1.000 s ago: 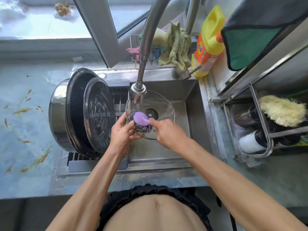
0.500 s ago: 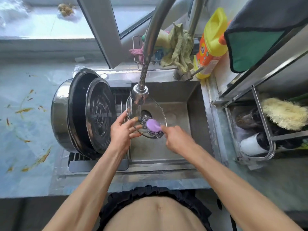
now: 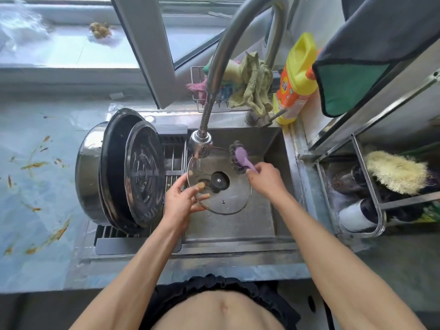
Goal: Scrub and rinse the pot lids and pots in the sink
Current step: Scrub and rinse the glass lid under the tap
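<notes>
Left grip (image 3: 181, 201) holds glass lid (image 3: 228, 198) edge; right grip (image 3: 266, 178) clasps scrubber (image 3: 240, 157) beside it.

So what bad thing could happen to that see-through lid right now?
The glass lid is wet and only the left hand grips its edge, so it might slip and bang into the sink. The right hand holds the wire scrubber off to the side; rubbed hard, its wire could scratch the glass.

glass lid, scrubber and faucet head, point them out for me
glass lid (image 3: 234, 198), head view, on the clear glass right of its black knob
scrubber (image 3: 242, 155), head view, on the purple handle
faucet head (image 3: 200, 144), head view, on the chrome spray head
</notes>
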The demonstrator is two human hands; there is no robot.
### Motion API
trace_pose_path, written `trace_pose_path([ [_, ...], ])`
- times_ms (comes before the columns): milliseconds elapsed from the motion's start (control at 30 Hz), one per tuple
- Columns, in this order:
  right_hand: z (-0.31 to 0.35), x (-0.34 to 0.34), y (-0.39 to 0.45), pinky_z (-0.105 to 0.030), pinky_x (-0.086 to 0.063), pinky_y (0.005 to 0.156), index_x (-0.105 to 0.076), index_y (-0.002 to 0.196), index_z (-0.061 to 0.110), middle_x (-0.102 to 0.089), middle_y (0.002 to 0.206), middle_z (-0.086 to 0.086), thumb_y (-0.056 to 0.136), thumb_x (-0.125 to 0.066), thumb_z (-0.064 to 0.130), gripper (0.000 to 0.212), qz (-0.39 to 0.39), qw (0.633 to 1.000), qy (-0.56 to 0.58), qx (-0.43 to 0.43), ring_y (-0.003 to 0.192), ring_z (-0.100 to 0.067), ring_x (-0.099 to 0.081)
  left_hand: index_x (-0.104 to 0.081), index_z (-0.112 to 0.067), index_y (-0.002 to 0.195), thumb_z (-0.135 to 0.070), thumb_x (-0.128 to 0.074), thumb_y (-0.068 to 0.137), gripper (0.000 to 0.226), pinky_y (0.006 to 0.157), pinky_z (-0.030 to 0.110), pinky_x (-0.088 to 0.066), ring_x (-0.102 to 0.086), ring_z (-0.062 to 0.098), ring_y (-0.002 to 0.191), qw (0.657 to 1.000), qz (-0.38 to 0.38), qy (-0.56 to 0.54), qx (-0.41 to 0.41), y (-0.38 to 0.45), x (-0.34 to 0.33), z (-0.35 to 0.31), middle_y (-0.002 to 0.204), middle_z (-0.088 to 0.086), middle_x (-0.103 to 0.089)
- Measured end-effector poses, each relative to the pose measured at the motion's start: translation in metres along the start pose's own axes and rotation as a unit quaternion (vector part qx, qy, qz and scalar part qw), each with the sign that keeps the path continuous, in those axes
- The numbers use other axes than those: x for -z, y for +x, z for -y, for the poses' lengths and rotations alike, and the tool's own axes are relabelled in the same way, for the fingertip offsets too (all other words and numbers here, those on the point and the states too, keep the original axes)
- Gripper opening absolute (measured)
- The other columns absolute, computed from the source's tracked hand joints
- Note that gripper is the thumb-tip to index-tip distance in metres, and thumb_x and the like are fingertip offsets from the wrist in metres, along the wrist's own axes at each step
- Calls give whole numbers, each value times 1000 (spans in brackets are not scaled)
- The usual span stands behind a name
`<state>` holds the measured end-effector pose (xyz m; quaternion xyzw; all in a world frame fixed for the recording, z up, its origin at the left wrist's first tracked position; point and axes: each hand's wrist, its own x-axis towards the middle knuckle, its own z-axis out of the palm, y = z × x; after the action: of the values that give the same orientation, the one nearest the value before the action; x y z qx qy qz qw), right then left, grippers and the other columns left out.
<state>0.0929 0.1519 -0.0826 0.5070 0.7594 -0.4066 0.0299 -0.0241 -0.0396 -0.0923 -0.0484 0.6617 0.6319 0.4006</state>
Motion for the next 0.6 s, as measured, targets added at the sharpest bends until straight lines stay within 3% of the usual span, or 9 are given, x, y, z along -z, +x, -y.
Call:
trace_pose_path([
  [100, -9, 5, -11, -24, -29, 42, -54, 74, 15, -43, 51, 2, 90, -64, 49, 39, 18, 962, 229, -145, 39, -14, -34, -50, -33, 141, 7, -52, 99, 58, 54, 23, -58, -74, 10, 76, 991, 36, 109, -73, 1, -3, -5, 101, -2, -76],
  [167, -10, 11, -16, -21, -24, 35, -58, 81, 13, -47, 55, 1, 85, -69, 54, 43, 16, 911, 361, -199, 36, -8, -28, -57, -30, 140, 3, -58, 98, 53, 62, 16, -54, -72, 5, 81, 959, 83, 215, -163, 1, -5, -3, 101, -3, -78],
  [233, -7, 11, -20, -17, -22, 31, -60, 89, 9, -65, 72, -10, 86, -69, 53, 45, 18, 876, 428, -221, 33, -5, -27, -67, -31, 133, 1, -61, 93, 51, 67, 18, -53, -70, 6, 77, 893, 112, 346, -266, 3, -6, 3, 104, 1, -79],
  [300, -6, 8, -27, -15, -21, 30, -60, 95, 11, -70, 87, -18, 94, -65, 35, 25, 15, 851, 473, -226, 30, -3, -24, -71, -33, 128, 0, -59, 85, 56, 76, 28, -59, -74, 15, 86, 812, 132, 453, -343, 1, -7, 9, 110, 2, -78],
  [367, -13, 1, -32, -14, -21, 30, -55, 97, 15, -70, 92, -23, 98, -55, 10, 5, 15, 833, 498, -239, 28, -3, -22, -74, -31, 124, 0, -54, 80, 58, 90, 38, -61, -72, 18, 109, 763, 146, 481, -407, 1, -4, 13, 120, -1, -74],
  [433, -23, -9, -34, -13, -21, 30, -51, 107, 17, -69, 90, -22, 95, -46, -5, 25, 20, 820, 505, -270, 29, -2, -22, -77, -27, 118, 2, -52, 78, 55, 104, 45, -53, -66, 22, 122, 725, 148, 494, -457, 2, 2, 16, 126, 0, -72],
  [500, -29, -18, -36, -13, -21, 29, -48, 105, 11, -68, 84, -18, 93, -42, -11, 26, 27, 800, 527, -285, 28, -1, -21, -78, -25, 115, 8, -52, 79, 55, 117, 51, -34, -55, 28, 135, 725, 149, 504, -444, 4, 6, 19, 133, 2, -68],
  [533, -30, -23, -38, -13, -21, 28, -48, 101, 9, -67, 83, -17, 93, -41, -11, 23, 28, 795, 535, -285, 28, -1, -21, -78, -23, 115, 13, -52, 80, 57, 120, 51, -27, -49, 30, 141, 751, 142, 495, -413, 0, 8, 19, 137, 3, -66],
  [600, -29, -31, -38, -13, -21, 28, -49, 97, 9, -67, 84, -17, 95, -41, -11, 21, 31, 788, 545, -283, 28, -1, -22, -75, -19, 121, 17, -51, 82, 58, 123, 48, -27, -43, 30, 144, 841, 93, 422, -324, -6, 9, 15, 142, 4, -61],
])
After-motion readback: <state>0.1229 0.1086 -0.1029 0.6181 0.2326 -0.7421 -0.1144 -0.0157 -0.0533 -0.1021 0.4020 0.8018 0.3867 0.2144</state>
